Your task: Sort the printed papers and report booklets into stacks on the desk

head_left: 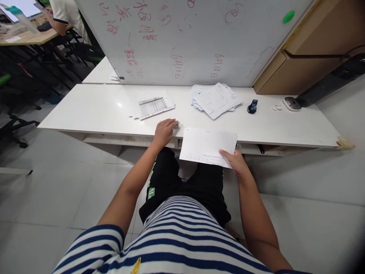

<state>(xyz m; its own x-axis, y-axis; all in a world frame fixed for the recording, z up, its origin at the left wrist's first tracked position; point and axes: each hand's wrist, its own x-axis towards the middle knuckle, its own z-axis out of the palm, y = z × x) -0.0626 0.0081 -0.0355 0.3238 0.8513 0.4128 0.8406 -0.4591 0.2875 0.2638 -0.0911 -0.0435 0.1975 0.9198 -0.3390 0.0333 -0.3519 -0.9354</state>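
"What's your right hand doing?"
"Thumb and fingers pinch a white, rectangular, printed paper sheet by its near right corner, across the white surface's near edge."
"And your left hand?"
"Half curled over a small greyish object, left of the sheet; I can't tell if I'm gripping it."

Across mid-frame, your white desk carries printed sheets left of centre, a small item under your left hand, a paper pile above centre and, toward the right, a dark blue object, small white pieces, a rounded device and a cardboard box.
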